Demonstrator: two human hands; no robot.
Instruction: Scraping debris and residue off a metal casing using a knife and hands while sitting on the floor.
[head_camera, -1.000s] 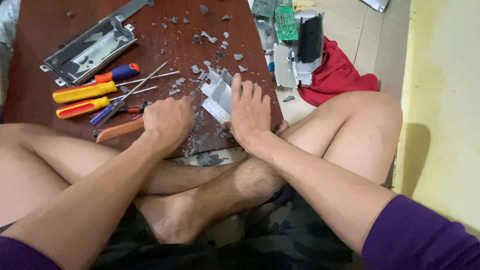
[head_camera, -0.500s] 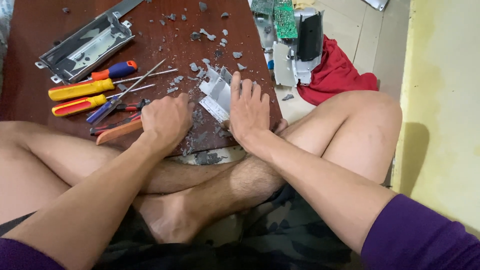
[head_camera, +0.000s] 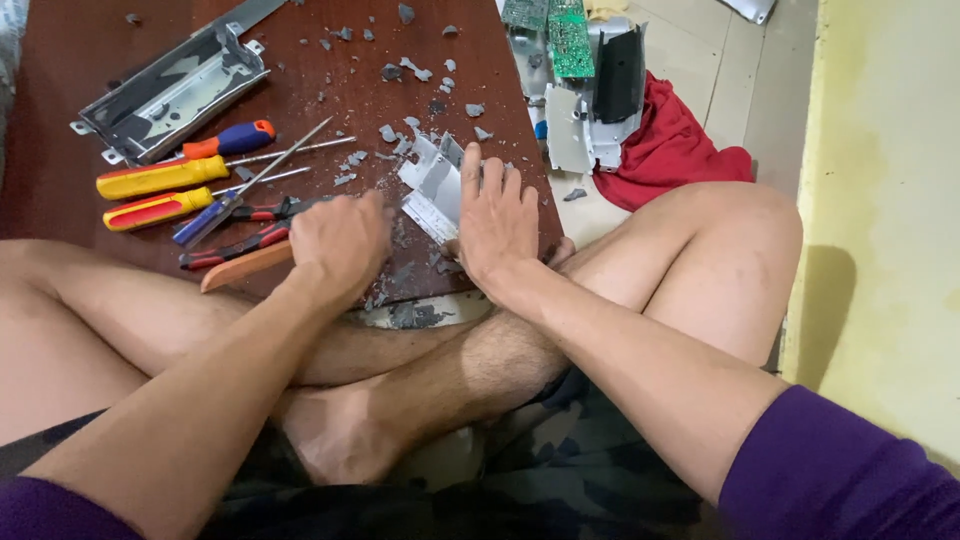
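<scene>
Surface: a low dark-red desk (head_camera: 90, 60), strewn with grey fragments (head_camera: 415, 70), in front of a person seated cross-legged.
Left hand: the left hand (head_camera: 340, 245) is curled into a loose fist, blurred, just beside a bent metal plate (head_camera: 432, 190); what it grips, if anything, cannot be told.
Right hand: the right hand (head_camera: 497, 215) lies flat, fingers spread, pressing on the plate near the desk's front edge.
Tools: screwdrivers with yellow handles (head_camera: 160, 178) and red-handled pliers (head_camera: 235, 240) lie left of the hands; a metal chassis (head_camera: 170, 95) sits behind.
Room: pale tiled floor (head_camera: 720, 80), a red cloth (head_camera: 670, 150), green circuit boards (head_camera: 570, 35), yellow wall (head_camera: 890, 200) on the right.
</scene>
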